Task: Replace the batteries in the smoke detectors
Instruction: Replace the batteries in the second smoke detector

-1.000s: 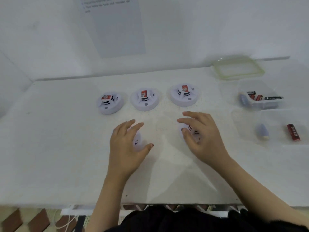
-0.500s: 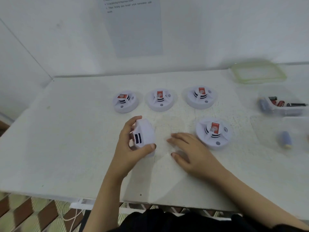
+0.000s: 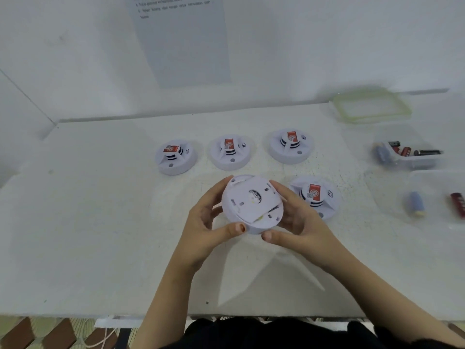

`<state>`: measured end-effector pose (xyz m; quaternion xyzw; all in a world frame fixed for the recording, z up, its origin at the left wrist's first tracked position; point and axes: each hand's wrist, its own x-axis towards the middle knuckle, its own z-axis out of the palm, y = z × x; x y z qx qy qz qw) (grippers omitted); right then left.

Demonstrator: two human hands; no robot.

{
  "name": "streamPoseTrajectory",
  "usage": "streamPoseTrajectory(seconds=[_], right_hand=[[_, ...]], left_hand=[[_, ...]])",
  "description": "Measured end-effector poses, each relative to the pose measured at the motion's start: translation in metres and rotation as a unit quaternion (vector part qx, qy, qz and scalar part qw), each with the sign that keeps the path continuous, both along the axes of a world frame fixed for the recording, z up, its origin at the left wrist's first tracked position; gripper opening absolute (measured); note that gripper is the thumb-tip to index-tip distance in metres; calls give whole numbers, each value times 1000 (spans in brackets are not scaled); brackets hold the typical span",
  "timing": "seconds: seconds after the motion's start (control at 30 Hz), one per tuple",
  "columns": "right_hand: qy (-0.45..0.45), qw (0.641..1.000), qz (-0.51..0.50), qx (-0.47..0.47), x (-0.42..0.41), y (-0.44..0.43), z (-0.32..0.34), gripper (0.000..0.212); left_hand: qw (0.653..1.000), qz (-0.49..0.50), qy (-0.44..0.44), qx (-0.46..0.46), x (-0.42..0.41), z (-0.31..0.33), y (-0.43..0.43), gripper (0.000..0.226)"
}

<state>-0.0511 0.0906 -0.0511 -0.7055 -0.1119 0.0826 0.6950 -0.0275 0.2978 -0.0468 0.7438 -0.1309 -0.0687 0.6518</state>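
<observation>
A white smoke detector (image 3: 252, 204) is held above the table with its underside turned up toward me. My left hand (image 3: 208, 222) grips its left rim and my right hand (image 3: 297, 222) grips its right rim, thumbs on the near edge. Another detector (image 3: 315, 196) lies face up on the table just right of my hands. Three more stand in a row behind: the left detector (image 3: 175, 156), the middle detector (image 3: 230, 152) and the right detector (image 3: 290, 146). Each shows a red label.
At the right, a clear container (image 3: 407, 153) holds several batteries. Nearer, a second clear tray (image 3: 427, 180) holds a blue battery (image 3: 416, 204) and a red battery (image 3: 458, 205). A green-rimmed lid (image 3: 371, 107) lies at the back right. A printed sheet (image 3: 181, 39) hangs on the wall.
My left hand lifted one detector off the table and turned it underside up. My right hand left the other detector and now grips the lifted one too.
</observation>
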Motion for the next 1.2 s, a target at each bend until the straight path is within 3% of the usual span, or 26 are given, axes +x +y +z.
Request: streamPoseTrajectory(seconds=[0.2, 0.3, 0.37, 0.47, 0.7, 1.0, 1.2], right_hand=[[-10, 998, -65, -15, 2, -4, 5, 85], [-28, 992, -109, -52, 1, -2, 6, 84], [-31, 990, -120, -69, 1, -1, 5, 83], [-23, 992, -110, -56, 0, -3, 6, 80], [-47, 992, -119, -16, 3, -11, 14, 65], [-87, 989, -99, -67, 6, -17, 15, 42], [-107, 987, -30, -117, 16, -24, 21, 58]], left_hand=[[999, -38, 20, -9, 1, 0, -1, 76], [997, -67, 14, 37, 2, 0, -6, 88], [997, -37, -5, 73, 2, 1, -10, 100], [995, 6, -31, 98, 4, 2, -12, 105], [997, 7, -45, 57, 7, 3, -9, 90], [994, 54, -78, 54, 3, 4, -20, 89], [990, 72, -98, 77, -5, 7, -26, 92]])
